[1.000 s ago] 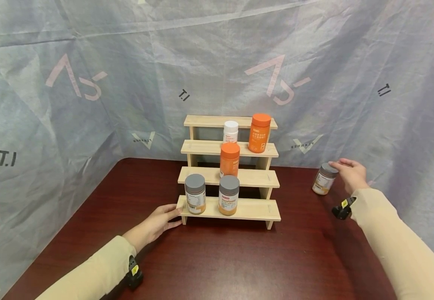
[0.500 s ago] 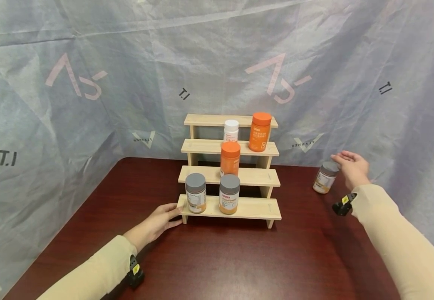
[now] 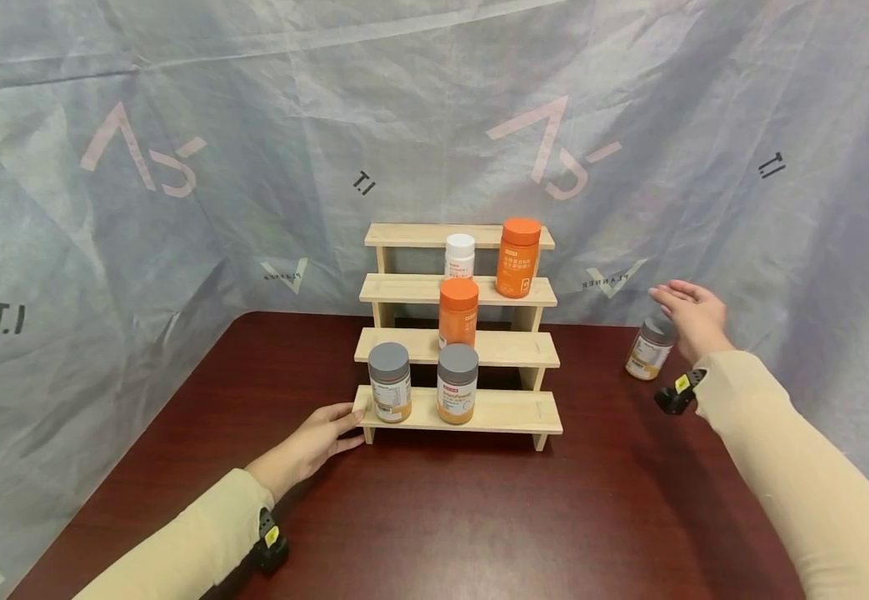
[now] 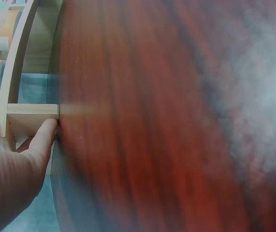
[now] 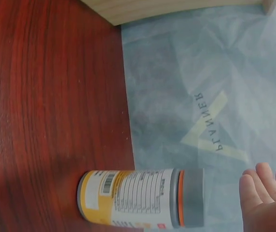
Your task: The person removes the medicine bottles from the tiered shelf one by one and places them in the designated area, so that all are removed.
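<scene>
With thumb and fingers my left hand (image 3: 308, 443) grips the left end of a four-tier wooden stand (image 3: 512, 412), at the bottom shelf. In the left wrist view a fingertip (image 4: 47, 130) presses against the shelf's leg. A grey-lidded jar (image 3: 647, 357) stands upright on the table to the right. Just above that jar's lid is my right hand (image 3: 695, 318), apart from it and holding nothing. The right wrist view has the fingers (image 5: 268, 186) loosely bent, away from the lid of the jar (image 5: 128, 198).
Two grey-lidded jars (image 3: 457, 392) stand on the bottom shelf. Higher up are an orange-lidded bottle (image 3: 458, 321), a small white-capped bottle (image 3: 460, 260) and a large orange bottle (image 3: 516, 265). A grey printed cloth (image 3: 434, 125) hangs behind the dark red table (image 3: 464, 508).
My right hand has let go of the lid of the right jar and risen above it. The jar stays on the table. My left hand keeps its hold on the stand.
</scene>
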### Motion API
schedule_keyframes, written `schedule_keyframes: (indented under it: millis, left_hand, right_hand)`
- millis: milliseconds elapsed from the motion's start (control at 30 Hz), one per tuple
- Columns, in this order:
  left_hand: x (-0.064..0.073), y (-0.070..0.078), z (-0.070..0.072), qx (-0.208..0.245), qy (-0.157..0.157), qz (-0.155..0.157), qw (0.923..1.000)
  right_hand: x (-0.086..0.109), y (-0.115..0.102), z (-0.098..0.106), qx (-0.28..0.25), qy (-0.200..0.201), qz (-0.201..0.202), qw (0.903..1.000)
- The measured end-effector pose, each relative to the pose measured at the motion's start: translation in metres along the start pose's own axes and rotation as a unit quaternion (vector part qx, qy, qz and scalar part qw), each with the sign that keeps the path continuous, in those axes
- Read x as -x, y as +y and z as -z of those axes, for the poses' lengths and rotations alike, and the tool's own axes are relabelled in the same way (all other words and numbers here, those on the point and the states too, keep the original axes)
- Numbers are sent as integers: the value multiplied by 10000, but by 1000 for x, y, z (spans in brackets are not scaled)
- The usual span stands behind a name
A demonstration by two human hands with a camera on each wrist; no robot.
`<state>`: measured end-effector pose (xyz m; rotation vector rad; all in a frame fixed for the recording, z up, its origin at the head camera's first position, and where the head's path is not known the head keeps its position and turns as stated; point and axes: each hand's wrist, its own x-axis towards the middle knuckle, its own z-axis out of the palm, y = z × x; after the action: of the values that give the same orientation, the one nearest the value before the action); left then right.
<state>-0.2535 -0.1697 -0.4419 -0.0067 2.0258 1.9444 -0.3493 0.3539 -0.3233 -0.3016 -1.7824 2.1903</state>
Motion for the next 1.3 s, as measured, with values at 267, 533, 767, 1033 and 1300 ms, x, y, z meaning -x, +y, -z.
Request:
schedule_keyframes:
  millis: [267,533,767,1033,1300]
  left_hand:
    - [1,2,0,-107,-137,-76,9998]
    - [2,5,1,-145,-103,-57,9998]
    - [-1,4,2,-153,-145,-51,9998]
    - [-2,2,1,-128,-125,-11,9998]
    - [3,4,-1,-50,-112,36,9999]
  right_hand:
    - [7,-4,-11,-47,-241,100,9996]
    - [13,-1,-26,483,-402,282,9976]
    - [12,5,-34,117,-604,225,9979]
    - [16,7,-43,128,-783,201,9966]
    - [22,8,-52,151,-1090,172,9938]
